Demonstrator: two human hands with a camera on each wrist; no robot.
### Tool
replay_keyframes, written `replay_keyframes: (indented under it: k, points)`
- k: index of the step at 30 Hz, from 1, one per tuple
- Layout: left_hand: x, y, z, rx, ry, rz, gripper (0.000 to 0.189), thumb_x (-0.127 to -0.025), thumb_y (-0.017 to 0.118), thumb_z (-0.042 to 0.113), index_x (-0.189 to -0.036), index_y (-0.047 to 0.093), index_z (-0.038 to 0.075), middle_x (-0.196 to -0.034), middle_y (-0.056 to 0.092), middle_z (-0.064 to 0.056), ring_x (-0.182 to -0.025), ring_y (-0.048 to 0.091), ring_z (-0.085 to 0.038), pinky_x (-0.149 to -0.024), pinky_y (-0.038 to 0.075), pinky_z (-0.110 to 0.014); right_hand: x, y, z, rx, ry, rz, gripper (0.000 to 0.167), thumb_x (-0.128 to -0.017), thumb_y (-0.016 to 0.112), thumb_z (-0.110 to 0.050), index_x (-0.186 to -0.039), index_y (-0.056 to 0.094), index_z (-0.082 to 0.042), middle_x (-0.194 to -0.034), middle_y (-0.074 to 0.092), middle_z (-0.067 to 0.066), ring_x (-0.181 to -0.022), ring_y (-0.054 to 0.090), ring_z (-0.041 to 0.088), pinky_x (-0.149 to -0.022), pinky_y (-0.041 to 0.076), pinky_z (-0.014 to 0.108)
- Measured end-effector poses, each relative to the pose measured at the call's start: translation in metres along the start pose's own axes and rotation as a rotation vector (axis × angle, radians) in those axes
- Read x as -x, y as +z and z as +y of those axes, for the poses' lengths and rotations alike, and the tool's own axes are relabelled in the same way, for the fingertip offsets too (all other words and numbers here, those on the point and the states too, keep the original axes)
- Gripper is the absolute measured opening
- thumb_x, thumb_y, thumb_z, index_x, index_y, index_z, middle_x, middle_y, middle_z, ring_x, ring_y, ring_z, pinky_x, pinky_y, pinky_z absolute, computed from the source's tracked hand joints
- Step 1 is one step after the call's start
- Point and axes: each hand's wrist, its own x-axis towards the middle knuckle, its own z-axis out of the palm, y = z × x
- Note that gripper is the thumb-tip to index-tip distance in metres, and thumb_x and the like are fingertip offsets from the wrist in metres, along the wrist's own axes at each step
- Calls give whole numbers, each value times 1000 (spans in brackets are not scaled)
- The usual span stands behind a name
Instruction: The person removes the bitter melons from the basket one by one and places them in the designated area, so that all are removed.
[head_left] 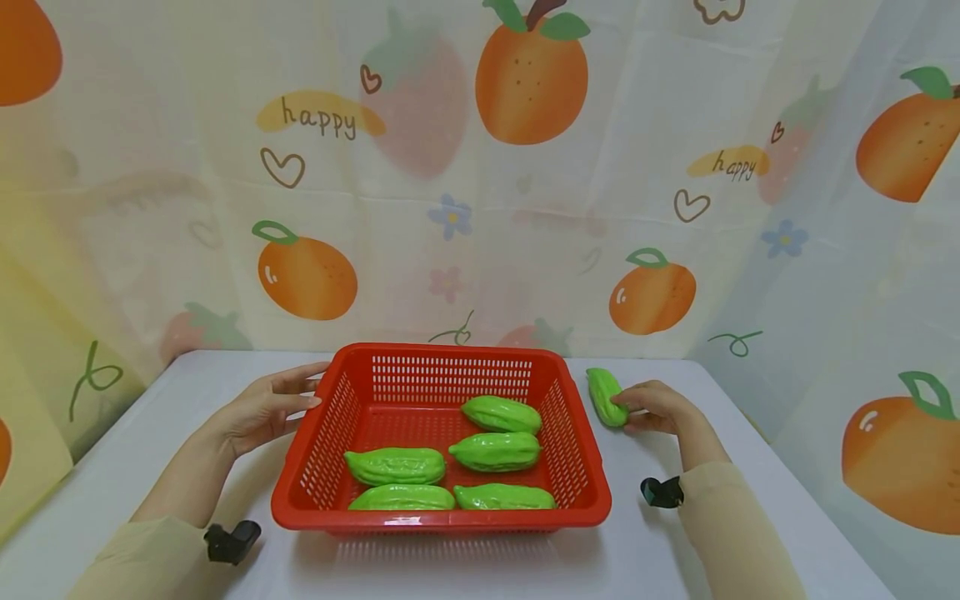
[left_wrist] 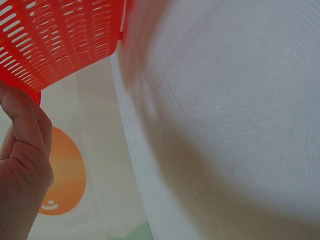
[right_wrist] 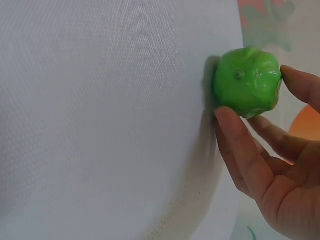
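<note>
A red plastic basket (head_left: 442, 521) with slotted walls stands on the table, and several glossy green bitter melons (head_left: 495, 451) lie inside it. My left hand (head_left: 264, 410) holds the basket's left rim, thumb against the edge; part of its fingers is hidden in the left wrist view. Right of the basket, another green bitter melon (head_left: 606, 397) lies on the table near the back. My right hand (head_left: 660, 411) grips its near end between thumb and fingers. The right wrist view shows this melon (right_wrist: 247, 82) end-on, with fingertips on opposite sides.
The white table (head_left: 637, 533) carries the basket and the melon outside it. A curtain (head_left: 525, 275) printed with oranges hangs behind the back edge and down the sides. Dark wrist cameras (head_left: 232, 542) sit at both sleeves.
</note>
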Motion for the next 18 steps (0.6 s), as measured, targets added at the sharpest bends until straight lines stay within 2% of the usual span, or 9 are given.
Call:
replay_keyframes:
  k: [5,12,18]
  points:
    - [0,0,0,-1,-1,6,72,-97,59,20,-158,20,10,-117,62,17,-105,66,-6,-91,59,-29,1,-1,1,34,-32,2,53,-97,59,-26,-136,47,8,-115,57,11,-94,61,17,-87,60,30]
    - [0,0,0,-10,-1,13,74,-97,59,21,-158,19,11,-118,62,18,-105,66,-6,-91,58,-29,2,-4,1,68,-51,3,60,-97,58,-25,-141,39,12,-134,50,23,-110,60,25,-93,58,33]
    - [0,0,-1,-13,-1,11,73,-97,59,21,-158,19,11,-118,61,18,-105,66,-6,-92,58,-30,5,-7,-2,79,-54,18,62,-98,56,-26,-144,35,11,-143,41,29,-120,55,33,-97,56,35]
